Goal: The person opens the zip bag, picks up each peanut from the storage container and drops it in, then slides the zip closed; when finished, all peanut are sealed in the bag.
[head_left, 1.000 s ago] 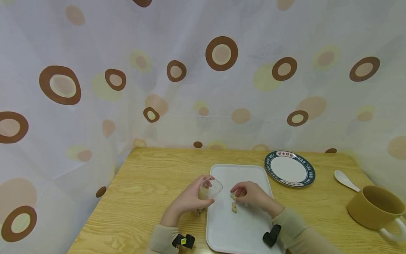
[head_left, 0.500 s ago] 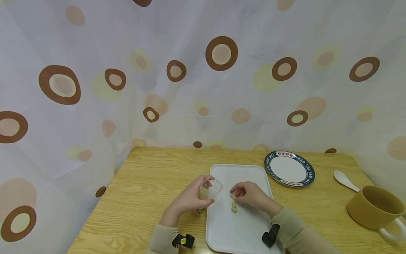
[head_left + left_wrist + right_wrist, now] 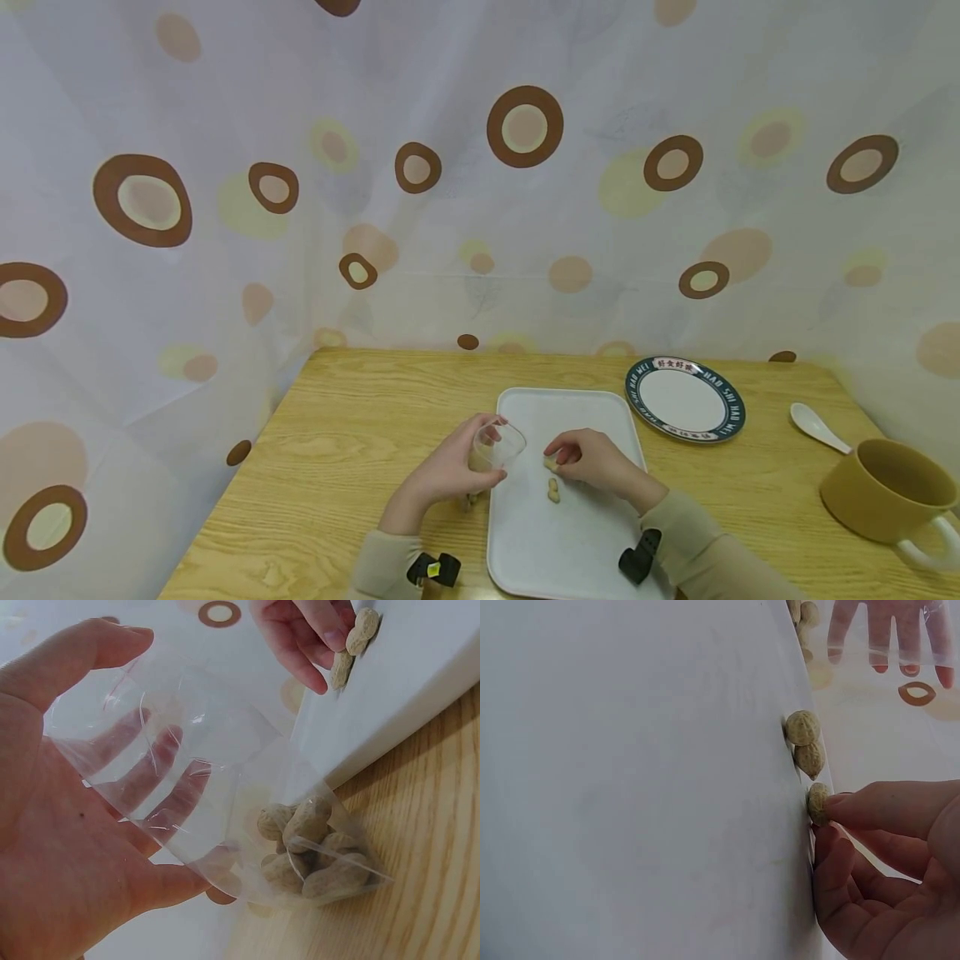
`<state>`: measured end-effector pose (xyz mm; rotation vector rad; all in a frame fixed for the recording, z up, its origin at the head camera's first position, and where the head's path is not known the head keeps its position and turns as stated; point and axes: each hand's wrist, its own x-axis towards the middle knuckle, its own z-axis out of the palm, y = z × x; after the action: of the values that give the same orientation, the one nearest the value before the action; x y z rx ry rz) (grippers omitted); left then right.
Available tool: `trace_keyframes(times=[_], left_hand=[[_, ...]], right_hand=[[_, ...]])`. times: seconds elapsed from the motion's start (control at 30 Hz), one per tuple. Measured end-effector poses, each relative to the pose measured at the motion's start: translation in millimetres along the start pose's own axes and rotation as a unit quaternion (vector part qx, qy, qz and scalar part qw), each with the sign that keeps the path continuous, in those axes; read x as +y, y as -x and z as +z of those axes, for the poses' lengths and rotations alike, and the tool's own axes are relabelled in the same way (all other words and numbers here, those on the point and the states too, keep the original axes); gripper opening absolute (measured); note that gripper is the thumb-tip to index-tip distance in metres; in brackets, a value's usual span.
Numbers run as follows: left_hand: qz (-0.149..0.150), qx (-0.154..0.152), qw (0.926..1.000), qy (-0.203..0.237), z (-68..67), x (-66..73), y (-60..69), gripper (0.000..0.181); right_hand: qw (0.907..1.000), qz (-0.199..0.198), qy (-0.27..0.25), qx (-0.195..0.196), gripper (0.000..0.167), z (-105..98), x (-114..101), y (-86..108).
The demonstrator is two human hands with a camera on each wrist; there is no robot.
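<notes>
My left hand (image 3: 450, 467) holds a clear plastic bag (image 3: 240, 750) at its mouth, which gapes open beside the white tray (image 3: 577, 533). Several peanuts (image 3: 315, 847) lie at the bottom of the bag in the left wrist view. Fingers show through the clear film. Over the tray, my right hand (image 3: 596, 462) pinches a peanut (image 3: 818, 802) between thumb and fingertips, low against the tray surface. Another peanut (image 3: 553, 490) lies loose on the tray right beside it, nearer to me. Part of the pinched peanut is hidden by the fingers.
A white plate with a dark patterned rim (image 3: 641, 404) stands behind the tray to the right. Farther right are a white spoon (image 3: 817, 425) and a large yellow-brown mug (image 3: 862, 500). A patterned curtain (image 3: 435, 217) hangs behind the wooden table (image 3: 360, 417).
</notes>
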<state>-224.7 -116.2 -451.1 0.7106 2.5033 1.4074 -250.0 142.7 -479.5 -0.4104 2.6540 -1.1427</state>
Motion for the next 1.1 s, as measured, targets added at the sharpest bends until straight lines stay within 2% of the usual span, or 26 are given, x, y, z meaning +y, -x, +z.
trace_keyframes(times=[0.43,0.6,0.8,1.1], left_hand=[[0.001,-0.003,1.0,0.001,0.6,-0.5,-0.2,0.065],[0.004,-0.002,1.0,-0.005,1.1,-1.6,-0.9,0.064],[0.003,0.0,0.9999,-0.01,0.5,-2.0,-0.9,0.065],[-0.006,0.001,0.9999,-0.014,-0.2,-2.4,-1.0,0.066]], right_hand=[[0.9996,0.028,-0.006,0.005,0.02,-4.7,-1.2,1.4],[0.9996,0.018,-0.011,0.016,0.021,-13.5,-3.9,-0.7],[0.9975,-0.014,-0.062,0.031,0.022,-26.8,-13.8,1.9],[0.9902,-0.037,-0.131,0.032,0.025,-36.7,-34.7,8.8]])
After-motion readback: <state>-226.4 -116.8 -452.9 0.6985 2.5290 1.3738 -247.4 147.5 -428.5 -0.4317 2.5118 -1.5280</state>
